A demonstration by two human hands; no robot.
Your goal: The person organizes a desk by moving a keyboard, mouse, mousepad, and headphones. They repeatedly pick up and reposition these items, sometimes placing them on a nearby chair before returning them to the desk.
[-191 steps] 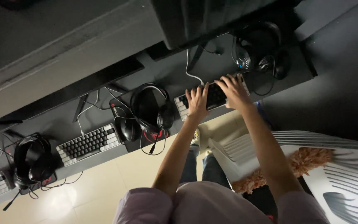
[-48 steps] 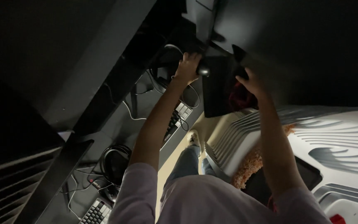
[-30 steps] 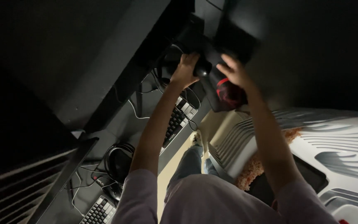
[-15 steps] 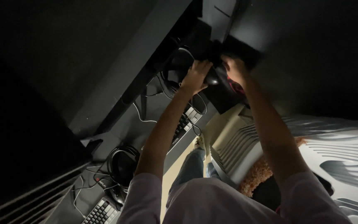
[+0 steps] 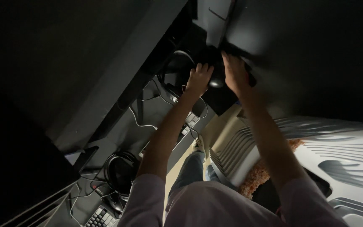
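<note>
Head view: hands [image 5: 217, 77] on black mouse [image 5: 216, 80]

The room is dim — a long dark tabletop [image 5: 118, 126] runs diagonally, with a pale floor [image 5: 177, 166] below and perhaps a white chair [image 5: 236, 155].

Pretty dark setup: matte black desk [image 5: 118, 126], glossy black round headset [image 5: 120, 172], black keyboard with pale keys [image 5: 101, 217], pinkish-lilac sleeves [image 5: 143, 201], white chair with grey wavy stripes [image 5: 337, 155].
</note>
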